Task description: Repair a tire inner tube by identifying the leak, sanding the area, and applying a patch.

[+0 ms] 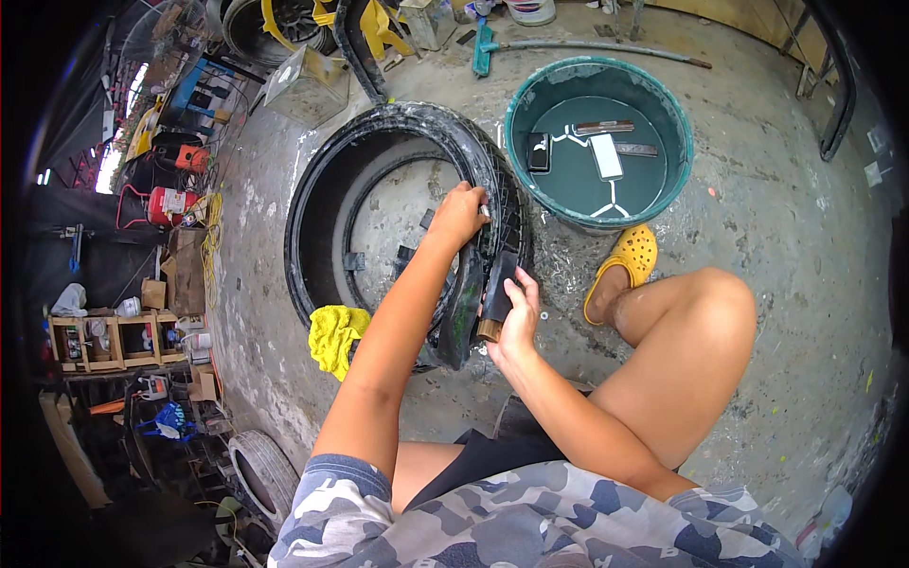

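Right hand (519, 317): closing on a dark block (499, 289), fingers lying along its right side; the block's brown end is pointing toward the wearer.
Dark block: standing in the right hand's grip, against the tread side of the tyre (303, 199), its upper part reaching past the fingertips.
Left hand (462, 213): bending its fingers onto the tyre's right edge, farther off than the right hand; a small pale spot is showing at the fingertips, and whether they are clamping the edge I cannot tell.
Tyre: lying on the concrete floor (786, 379) in front of the wearer, both hands working at its right side; its hollow is framing bare floor and a few dark pieces (354, 261).
Yellow cloth (336, 341): bunching at the tyre's near left edge, beside the left forearm.
Yellow clog (636, 254): covering the wearer's right foot, just short of the bucket.
Teal bucket (598, 64): standing just right of the tyre and holding murky water (568, 194); a black rectangle, dark bars, a white panel and thin white lines are showing there, objects or reflections I cannot tell.
Wooden crate (118, 362): sitting far to the left, holding bottles and small containers.
Square can (308, 87): standing beyond the tyre, its contents staying unclear.
Teal brush (484, 49): lying beyond the bucket, its long handle stretching right.
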